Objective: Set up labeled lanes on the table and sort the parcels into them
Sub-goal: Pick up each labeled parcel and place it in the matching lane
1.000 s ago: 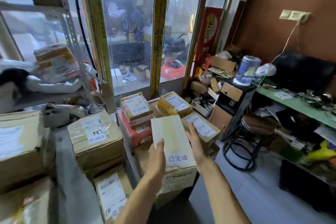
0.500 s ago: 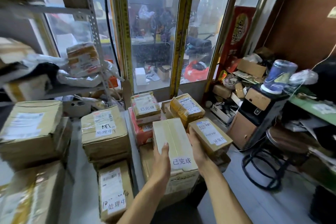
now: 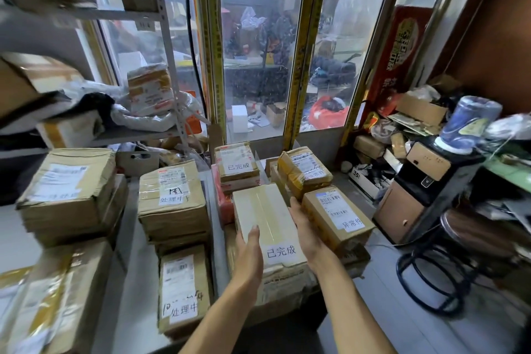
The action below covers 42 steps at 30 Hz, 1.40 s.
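A pale taped parcel (image 3: 265, 214) with a white handwritten label lies on top of a stack in the middle lane of the grey table (image 3: 130, 282). My left hand (image 3: 249, 251) rests flat against its left edge, fingers straight. My right hand (image 3: 306, 231) lies along its right side, between it and a brown labeled parcel (image 3: 336, 217). Behind stand another labeled parcel (image 3: 237, 162) on a red one (image 3: 223, 204) and a yellow-taped parcel (image 3: 304, 169). To the left are two labeled brown parcels (image 3: 172, 195) (image 3: 181, 287).
Big cartons (image 3: 69, 185) fill the table's left side below a metal shelf rack (image 3: 169, 66) loaded with packages. Glass panes stand behind the table. At right are a dark stool (image 3: 431, 276), a small cabinet (image 3: 402, 210) and a cluttered green shelf (image 3: 511, 172).
The view has swung left and drawn closer. Both hands stay on the sides of the pale parcel, which sits in the same spot on the stack.
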Tool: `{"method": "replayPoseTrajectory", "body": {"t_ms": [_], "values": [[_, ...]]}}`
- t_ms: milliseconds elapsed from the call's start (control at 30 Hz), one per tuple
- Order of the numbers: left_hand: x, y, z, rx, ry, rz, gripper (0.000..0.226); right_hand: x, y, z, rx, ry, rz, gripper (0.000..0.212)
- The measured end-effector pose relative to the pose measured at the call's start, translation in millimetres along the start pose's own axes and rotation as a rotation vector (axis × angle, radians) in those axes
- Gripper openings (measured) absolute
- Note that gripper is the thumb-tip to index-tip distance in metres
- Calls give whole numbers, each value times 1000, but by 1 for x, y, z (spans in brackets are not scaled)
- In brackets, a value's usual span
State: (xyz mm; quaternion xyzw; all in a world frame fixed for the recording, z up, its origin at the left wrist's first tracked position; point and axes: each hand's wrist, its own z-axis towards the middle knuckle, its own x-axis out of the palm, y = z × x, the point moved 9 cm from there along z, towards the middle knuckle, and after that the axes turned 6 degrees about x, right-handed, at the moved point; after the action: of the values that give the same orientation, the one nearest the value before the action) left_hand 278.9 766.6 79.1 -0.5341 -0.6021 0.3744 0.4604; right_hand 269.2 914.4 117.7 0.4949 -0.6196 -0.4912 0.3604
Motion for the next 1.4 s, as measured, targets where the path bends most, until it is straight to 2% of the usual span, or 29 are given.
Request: {"method": "replayPoseTrajectory", "body": {"t_ms": [133,233,333,433,500,533,633,700,900,1000,1067,1133,1267,1400], "values": [[-7,1,4,4,-30,-4,40,13,-6,-1,37,93,-42,68],[-8,1,0,11,-39,-7,27,13,-11,0,68,102,-40,58],[-8,2,-1,-12,-45,11,31,16,-3,-10,106,112,-37,51],[-7,6,2,-10,-47,33,37,16,3,-16,114,125,-50,25],[-7,4,1,-10,-42,40,35,17,0,-17,130,115,-89,23],[-9,4,1,-13,-47,42,32,18,-2,-15,123,106,-117,33],[-10,6,1,-23,-63,51,37,15,-25,2,112,57,-170,100],[-10,5,0,-8,-70,48,40,13,-45,18,103,39,-186,115],[-19,5,-7,15,-101,83,53,4,-23,2,5,-32,-160,95],[-37,-11,-20,108,-156,156,58,-2,-4,-15,-119,-209,-278,96],[-57,-30,-32,207,-212,229,63,4,19,-32,-241,-343,-393,84],[-85,-48,-41,298,-277,278,63,28,45,-44,-349,-388,-509,75],[-149,-76,-60,409,-374,399,75,122,62,-60,-469,-167,-628,62],[-210,-107,-78,450,-459,628,63,222,63,-88,-575,79,-785,68]]}}
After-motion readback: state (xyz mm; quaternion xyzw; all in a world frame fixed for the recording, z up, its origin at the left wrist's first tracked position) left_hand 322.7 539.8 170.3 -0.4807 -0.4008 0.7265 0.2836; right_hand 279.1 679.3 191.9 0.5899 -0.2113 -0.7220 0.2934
